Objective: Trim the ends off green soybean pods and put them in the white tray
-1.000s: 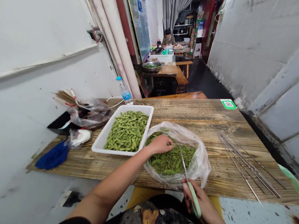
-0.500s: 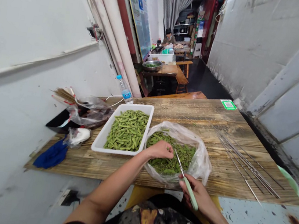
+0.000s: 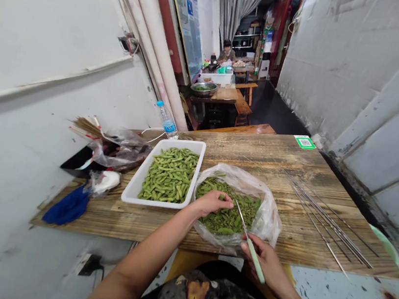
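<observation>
My right hand (image 3: 267, 263) is closed round the pale green handles of a pair of scissors (image 3: 251, 250). Their metal blades point up and left over a clear plastic bag (image 3: 270, 219). Inside the open bag lies a heap of green pods and trimmed bits (image 3: 226, 220). Above this heap my left hand (image 3: 210, 203) is pinched, with a small green edamame pod (image 3: 221, 197) showing at its fingers, close to the scissor tips. Left of the bag stands a white plastic tray (image 3: 129, 194) full of edamame pods (image 3: 171, 172).
Several metal skewers (image 3: 330, 220) lie on the wooden table (image 3: 258, 150) at right. A water bottle (image 3: 168, 123), a blue cloth (image 3: 67, 206), a white plastic-wrapped bundle (image 3: 106, 182) and wooden sticks (image 3: 89, 127) are at left. Farther back, a person (image 3: 228, 52) sits at another table.
My left hand has turned slightly and its fingers now reach a little farther right, beside the scissor tips. The scissors have barely shifted. The tray and bag stay in place.
</observation>
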{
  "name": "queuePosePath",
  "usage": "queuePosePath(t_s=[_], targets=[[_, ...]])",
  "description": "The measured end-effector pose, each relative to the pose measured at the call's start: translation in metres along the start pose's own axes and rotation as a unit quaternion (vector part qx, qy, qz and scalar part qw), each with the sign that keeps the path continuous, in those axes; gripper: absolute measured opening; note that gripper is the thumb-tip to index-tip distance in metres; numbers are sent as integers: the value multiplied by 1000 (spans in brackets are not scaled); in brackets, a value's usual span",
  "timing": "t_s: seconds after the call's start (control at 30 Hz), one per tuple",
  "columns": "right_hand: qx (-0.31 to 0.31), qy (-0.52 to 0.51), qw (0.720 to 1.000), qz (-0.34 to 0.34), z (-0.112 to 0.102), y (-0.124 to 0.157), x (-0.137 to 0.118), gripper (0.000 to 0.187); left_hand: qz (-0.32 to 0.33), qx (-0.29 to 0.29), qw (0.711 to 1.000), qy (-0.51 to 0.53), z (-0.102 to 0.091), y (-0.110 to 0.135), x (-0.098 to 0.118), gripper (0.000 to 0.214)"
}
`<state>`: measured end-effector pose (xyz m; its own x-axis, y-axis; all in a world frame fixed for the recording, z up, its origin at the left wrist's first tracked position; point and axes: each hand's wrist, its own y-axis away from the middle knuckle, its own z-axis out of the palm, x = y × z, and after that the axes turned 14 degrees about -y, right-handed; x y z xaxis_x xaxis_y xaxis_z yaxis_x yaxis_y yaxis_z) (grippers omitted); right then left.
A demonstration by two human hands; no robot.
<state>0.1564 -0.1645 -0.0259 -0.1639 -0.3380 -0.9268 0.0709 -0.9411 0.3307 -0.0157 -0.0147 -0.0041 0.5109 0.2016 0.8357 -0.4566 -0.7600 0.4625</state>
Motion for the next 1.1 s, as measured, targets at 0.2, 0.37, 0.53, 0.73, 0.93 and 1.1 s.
queuePosePath(t_s=[0.2, 0.37, 0.53, 0.73, 0.93, 1.1], targets=[[9, 36, 999, -17, -2, 4, 7, 56, 57, 98, 994, 0, 7, -4, -8, 32], [22, 89, 994, -60, -3, 5, 11, 51, 120, 209, 958, -153, 11, -5, -8, 18], [19, 166, 982, -82, -4, -1, 7, 46, 128, 204, 952, -191, 20, -2, -5, 9], [50, 183, 979, -76, -7, -3, 9, 47, 80, 84, 993, -8, 25, 0, -9, 16], [48, 170, 981, -74, -9, -2, 10, 50, 38, -8, 989, 145, 26, 1, -14, 19], [65, 145, 984, -76, -8, 0, 11, 52, 41, 47, 988, 144, 28, 5, -12, 18]])
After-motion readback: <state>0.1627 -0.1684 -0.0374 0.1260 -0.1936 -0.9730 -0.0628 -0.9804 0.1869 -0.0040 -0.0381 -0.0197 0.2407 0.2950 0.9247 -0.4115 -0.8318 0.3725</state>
